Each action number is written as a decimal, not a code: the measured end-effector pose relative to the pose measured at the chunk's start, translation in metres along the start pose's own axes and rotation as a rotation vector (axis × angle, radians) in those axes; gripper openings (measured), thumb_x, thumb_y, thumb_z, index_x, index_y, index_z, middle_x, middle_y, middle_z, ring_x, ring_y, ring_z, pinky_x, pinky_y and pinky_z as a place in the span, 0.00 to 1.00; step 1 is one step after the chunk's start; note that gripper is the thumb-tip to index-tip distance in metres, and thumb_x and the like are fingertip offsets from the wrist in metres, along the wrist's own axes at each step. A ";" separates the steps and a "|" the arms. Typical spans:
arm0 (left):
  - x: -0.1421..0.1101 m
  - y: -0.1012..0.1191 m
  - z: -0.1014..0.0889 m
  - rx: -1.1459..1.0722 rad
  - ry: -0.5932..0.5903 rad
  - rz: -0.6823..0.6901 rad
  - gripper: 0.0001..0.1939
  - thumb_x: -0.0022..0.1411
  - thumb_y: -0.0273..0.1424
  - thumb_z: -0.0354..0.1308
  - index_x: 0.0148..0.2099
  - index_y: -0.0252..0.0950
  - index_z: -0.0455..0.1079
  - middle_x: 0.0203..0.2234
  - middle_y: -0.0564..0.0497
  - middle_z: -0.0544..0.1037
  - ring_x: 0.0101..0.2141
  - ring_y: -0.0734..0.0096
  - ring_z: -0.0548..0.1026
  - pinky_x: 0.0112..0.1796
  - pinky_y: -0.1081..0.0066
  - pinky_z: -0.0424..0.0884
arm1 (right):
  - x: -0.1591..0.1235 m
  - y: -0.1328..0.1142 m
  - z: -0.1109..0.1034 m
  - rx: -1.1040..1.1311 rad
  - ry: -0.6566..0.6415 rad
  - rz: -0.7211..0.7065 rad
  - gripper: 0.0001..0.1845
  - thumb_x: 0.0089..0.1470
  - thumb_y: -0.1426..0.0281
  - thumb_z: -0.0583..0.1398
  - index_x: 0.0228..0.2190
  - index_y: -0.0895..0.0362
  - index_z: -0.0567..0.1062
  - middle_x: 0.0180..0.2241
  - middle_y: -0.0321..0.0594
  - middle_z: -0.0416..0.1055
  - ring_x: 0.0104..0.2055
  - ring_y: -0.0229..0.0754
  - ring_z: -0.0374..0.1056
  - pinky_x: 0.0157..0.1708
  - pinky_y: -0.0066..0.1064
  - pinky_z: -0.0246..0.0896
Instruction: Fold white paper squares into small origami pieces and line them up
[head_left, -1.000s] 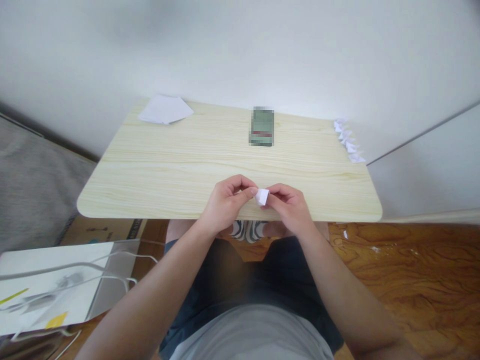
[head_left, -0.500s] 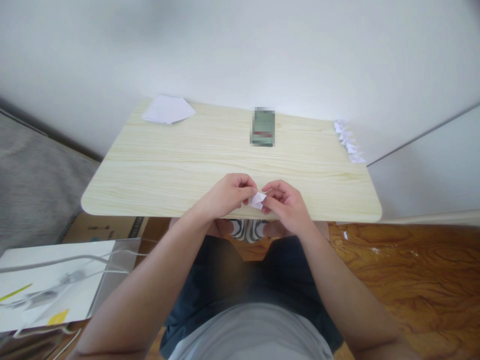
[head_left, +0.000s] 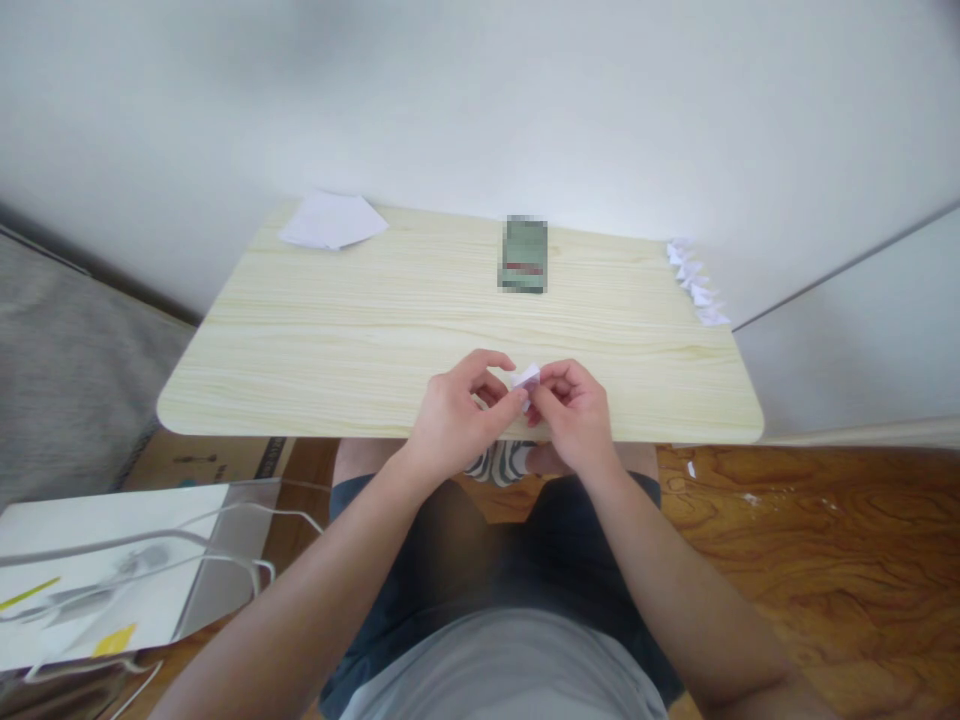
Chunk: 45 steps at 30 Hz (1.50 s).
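Observation:
Between my two hands, above the table's front edge, is a small folded piece of white paper [head_left: 527, 377]. My right hand [head_left: 576, 405] pinches it from the right with thumb and fingers. From the left, the thumb of my left hand [head_left: 469, 410] presses on its lower side, while the index finger arches above and apart from it. The paper's lower part is partly hidden by the fingertips. At the right end of the table a row of several small folded white papers [head_left: 697, 285] overlaps. A stack of white paper sheets [head_left: 334, 222] lies at the back left.
The pale wooden table [head_left: 360, 330] stands against a white wall. A blurred-out green rectangular item [head_left: 525, 255] lies near its back edge. On the left below are a white box [head_left: 202, 520] with cables and a cardboard box [head_left: 202, 460]. A paper scrap [head_left: 691, 469] lies on the wooden floor.
The folded paper has turned and moved slightly up and right. My left hand has rolled, its index finger lifting off while the thumb stays at the paper. My right hand keeps its pinch.

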<state>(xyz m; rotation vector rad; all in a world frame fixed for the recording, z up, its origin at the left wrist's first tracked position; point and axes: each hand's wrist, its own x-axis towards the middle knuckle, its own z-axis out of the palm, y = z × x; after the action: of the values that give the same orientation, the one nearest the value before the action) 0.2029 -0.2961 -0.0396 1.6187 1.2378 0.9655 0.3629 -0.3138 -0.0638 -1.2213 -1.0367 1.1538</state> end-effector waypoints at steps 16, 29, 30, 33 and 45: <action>0.001 -0.013 0.009 -0.268 0.051 -0.025 0.05 0.60 0.29 0.61 0.39 0.36 0.77 0.26 0.52 0.76 0.26 0.74 0.72 0.28 0.74 0.68 | 0.000 -0.002 -0.006 0.024 -0.089 0.007 0.06 0.56 0.65 0.65 0.36 0.52 0.76 0.24 0.33 0.74 0.26 0.38 0.72 0.28 0.30 0.71; 0.002 -0.011 0.004 -0.469 -0.094 -0.069 0.07 0.63 0.32 0.62 0.41 0.33 0.76 0.28 0.51 0.78 0.27 0.74 0.74 0.31 0.73 0.70 | 0.002 -0.003 -0.017 0.125 -0.134 0.074 0.05 0.54 0.66 0.65 0.33 0.53 0.79 0.31 0.36 0.78 0.30 0.40 0.74 0.33 0.34 0.75; 0.002 -0.011 0.004 -0.469 -0.100 -0.068 0.07 0.62 0.31 0.63 0.41 0.34 0.75 0.28 0.51 0.77 0.27 0.74 0.74 0.31 0.74 0.70 | 0.002 -0.003 -0.016 0.117 -0.133 0.075 0.05 0.54 0.66 0.65 0.33 0.53 0.79 0.31 0.36 0.78 0.30 0.40 0.74 0.33 0.34 0.75; 0.003 -0.011 0.002 -0.473 -0.123 -0.080 0.09 0.61 0.30 0.63 0.45 0.34 0.73 0.28 0.52 0.78 0.28 0.73 0.75 0.32 0.73 0.71 | 0.002 -0.005 -0.016 0.073 -0.133 0.072 0.06 0.52 0.66 0.67 0.33 0.54 0.79 0.29 0.35 0.78 0.29 0.39 0.74 0.32 0.33 0.74; 0.006 -0.010 -0.005 -0.365 -0.190 -0.032 0.07 0.64 0.30 0.61 0.44 0.35 0.74 0.28 0.52 0.76 0.28 0.74 0.73 0.32 0.74 0.69 | 0.001 -0.007 -0.018 -0.019 -0.169 0.001 0.02 0.54 0.70 0.65 0.33 0.53 0.78 0.27 0.33 0.78 0.28 0.39 0.74 0.32 0.32 0.70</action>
<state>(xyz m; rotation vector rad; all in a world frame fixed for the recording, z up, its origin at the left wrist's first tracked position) 0.1958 -0.2882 -0.0471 1.3626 0.8965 0.9324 0.3813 -0.3148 -0.0584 -1.1539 -1.1751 1.2678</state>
